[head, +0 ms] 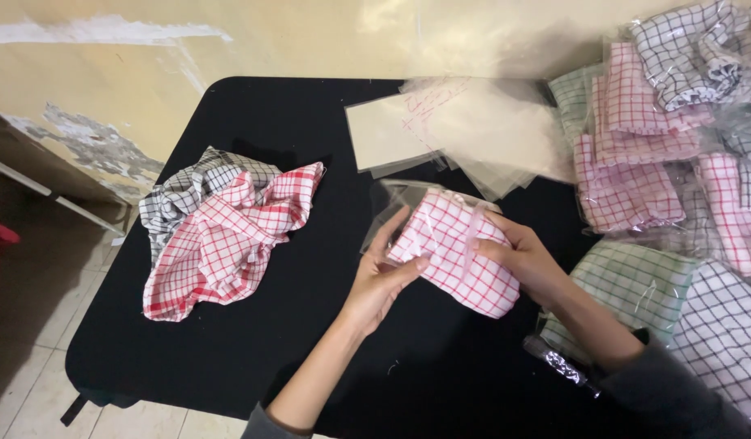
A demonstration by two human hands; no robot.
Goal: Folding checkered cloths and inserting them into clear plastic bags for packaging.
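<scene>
Black table (253, 358) filling most of the view, standing on a tiled floor against a peeling cream wall. At the right edge, a large heap of bagged checked cloths (676, 154) in red, green and grey-black, slumped over one another. Left of centre, two loose unbagged cloths: a red-checked one (229, 244) crumpled on top of a black-checked one (188, 183). Toward the back, a fanned stack of empty clear bags (465, 130), overlapping and slippery-looking. Near the middle, just above the tabletop, a folded red-checked cloth (461, 256) sitting partly inside a clear plastic bag (392, 207), lower corner apparently still outside the bag. Left hand (384, 280) pinching the near edge of bag and cloth, thumb on top, fingers stretched up along the film. Right hand (526, 260) closed around the cloth's far side, fingers curled under. Risks as judged from here: fold likely to bunch or come undone if pushed against clinging film; thin bag mouth liable to stretch or split under a hard tug; right forearm close enough to the bagged heap to nudge packets off the table.
</scene>
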